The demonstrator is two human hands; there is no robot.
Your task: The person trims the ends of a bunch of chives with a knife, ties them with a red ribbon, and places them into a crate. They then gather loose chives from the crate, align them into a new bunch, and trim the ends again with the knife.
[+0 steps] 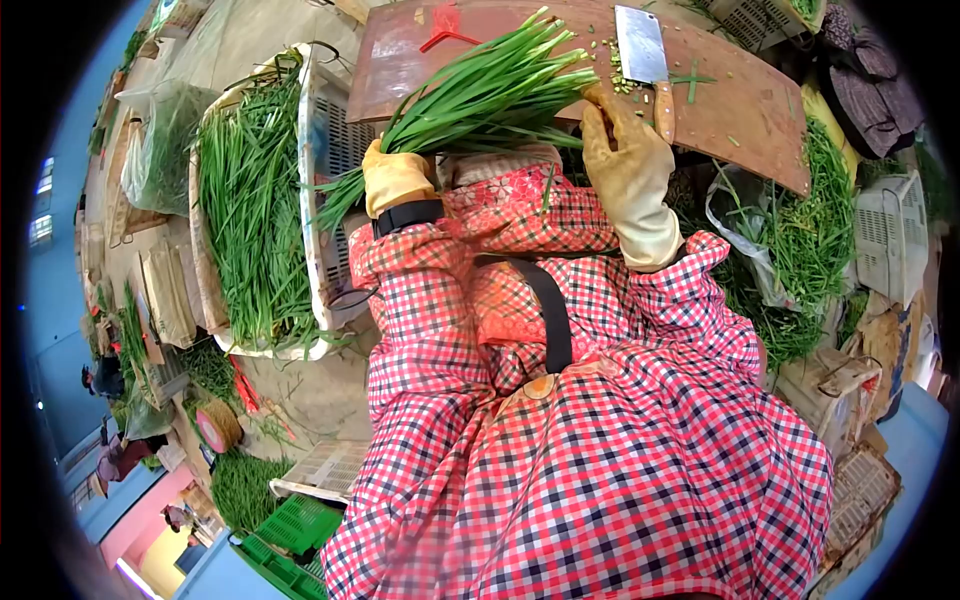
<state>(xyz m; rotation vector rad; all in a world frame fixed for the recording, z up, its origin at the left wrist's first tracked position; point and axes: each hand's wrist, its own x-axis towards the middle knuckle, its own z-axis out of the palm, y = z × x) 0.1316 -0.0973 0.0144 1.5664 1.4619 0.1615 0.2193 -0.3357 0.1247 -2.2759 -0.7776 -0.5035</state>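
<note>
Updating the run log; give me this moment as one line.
left hand: holding greens bundle | right hand: at pale stem ends | cleaver: on board

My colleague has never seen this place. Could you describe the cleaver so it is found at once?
Start at the brown board at the top of the picture. On it, just beyond the gloved right hand, the cleaver lies beside chopped green bits. Its broad metal blade and wooden handle set it apart from the green bunch nearby.

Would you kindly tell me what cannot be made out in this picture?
Head view:
Fingertips of the left hand: hidden behind the bunch of greens.
Top-right crate: cut off by the top edge.
Distant person in dark clothing at left: too small to show detail.
</note>
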